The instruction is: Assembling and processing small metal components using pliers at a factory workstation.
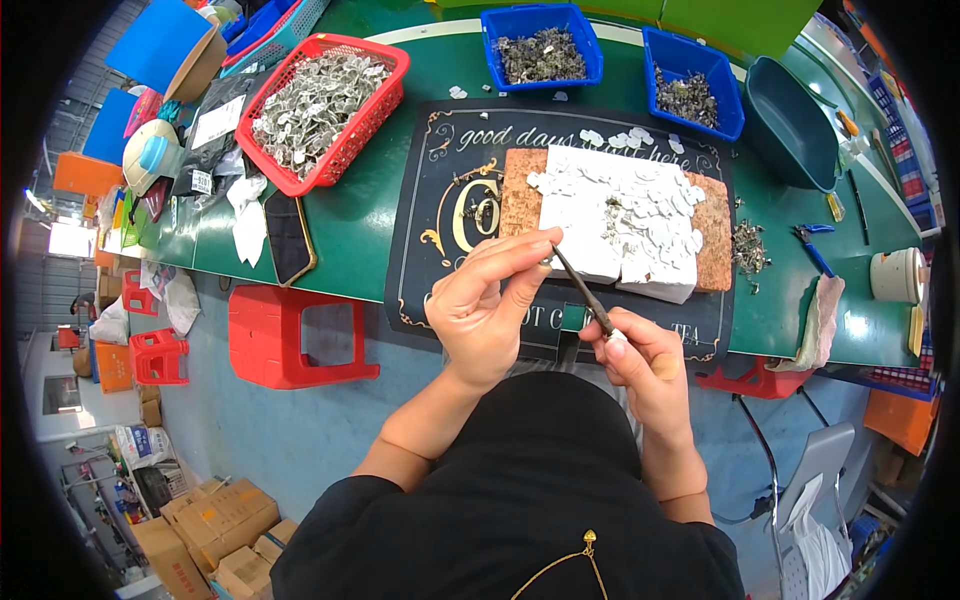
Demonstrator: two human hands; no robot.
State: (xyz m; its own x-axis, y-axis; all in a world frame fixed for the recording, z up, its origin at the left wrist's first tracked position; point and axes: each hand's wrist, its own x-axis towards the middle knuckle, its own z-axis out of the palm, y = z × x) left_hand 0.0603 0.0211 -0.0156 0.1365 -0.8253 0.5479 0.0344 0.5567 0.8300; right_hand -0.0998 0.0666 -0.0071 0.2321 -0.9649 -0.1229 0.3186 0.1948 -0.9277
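My right hand [650,365] grips dark, slender tweezers [585,285], their tip pointing up and left. At that tip my left hand [482,312] pinches thumb and forefinger together on something too small to name. Both hands are above the near edge of a dark printed mat [420,270]. Just beyond them, a white block [575,235] rests on a reddish-brown brick slab [713,240]. Many flat white pieces [675,215] cover much of the block, with a few small metal bits among them.
A red basket [385,100] of pale metal parts stands far left, near a phone [288,240]. Two blue trays [545,12] of small parts and a dark green tub [790,125] line the back. At right lie metal bits [748,247], blue-handled pliers [815,248] and a cloth [822,325].
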